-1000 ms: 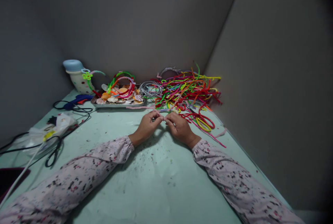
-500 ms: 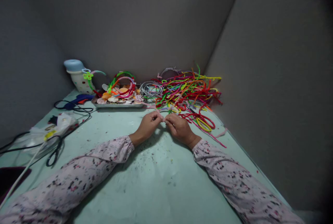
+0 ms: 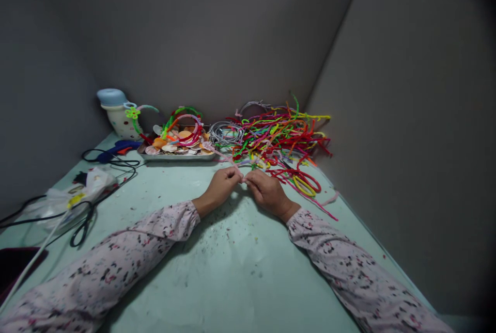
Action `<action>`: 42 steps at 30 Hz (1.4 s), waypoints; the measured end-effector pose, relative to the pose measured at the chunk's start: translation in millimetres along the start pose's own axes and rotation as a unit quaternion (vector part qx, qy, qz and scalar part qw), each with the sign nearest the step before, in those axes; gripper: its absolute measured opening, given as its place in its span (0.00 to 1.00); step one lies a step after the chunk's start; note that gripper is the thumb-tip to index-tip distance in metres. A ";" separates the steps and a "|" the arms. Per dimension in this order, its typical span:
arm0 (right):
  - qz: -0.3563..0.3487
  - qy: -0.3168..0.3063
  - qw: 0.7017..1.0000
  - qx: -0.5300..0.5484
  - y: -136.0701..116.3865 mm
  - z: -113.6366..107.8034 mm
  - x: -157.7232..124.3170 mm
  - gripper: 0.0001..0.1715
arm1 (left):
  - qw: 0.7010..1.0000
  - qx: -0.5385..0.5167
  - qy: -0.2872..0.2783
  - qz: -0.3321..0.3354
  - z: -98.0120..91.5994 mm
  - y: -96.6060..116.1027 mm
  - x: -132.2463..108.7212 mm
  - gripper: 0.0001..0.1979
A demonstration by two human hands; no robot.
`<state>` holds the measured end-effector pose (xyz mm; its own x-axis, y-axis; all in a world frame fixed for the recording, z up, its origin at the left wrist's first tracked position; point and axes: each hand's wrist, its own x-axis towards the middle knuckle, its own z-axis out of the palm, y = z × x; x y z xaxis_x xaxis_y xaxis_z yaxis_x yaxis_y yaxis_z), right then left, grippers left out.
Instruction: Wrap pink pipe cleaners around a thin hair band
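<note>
Head view: left hand [image 3: 219, 187] and right hand [image 3: 267, 190], fingers pinched on pink pipe cleaner [image 3: 223, 158] mid-bench; its free end now swung toward 11 o'clock; multicoloured pile [image 3: 281, 139] at 1 o'clock.

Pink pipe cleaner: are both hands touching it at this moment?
Touching. The head view shows the left hand and right hand pinching the pink pipe cleaner where their fingertips meet; its free end runs toward the tray.

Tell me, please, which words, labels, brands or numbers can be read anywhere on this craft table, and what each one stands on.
None can be read.
The white jug bears only dots.
The yellow patch on the plastic bag is too blurred to tell.
The hands' pink pipe cleaner bears nothing.
</note>
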<state>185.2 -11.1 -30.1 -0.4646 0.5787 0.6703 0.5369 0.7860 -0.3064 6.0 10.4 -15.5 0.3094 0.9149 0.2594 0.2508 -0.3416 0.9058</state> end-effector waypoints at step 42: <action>0.073 0.051 0.996 0.030 -4.1 -3.9 5.4 0.10 | 0.957 0.150 0.118 0.219 0.4 7.9 -9.9 0.04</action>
<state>183.2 -12.1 -22.6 -0.3090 0.6651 0.6799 0.5496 0.7083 -0.4431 5.3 -1.4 -11.1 0.2378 0.6813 0.6923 0.4069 -0.7171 0.5659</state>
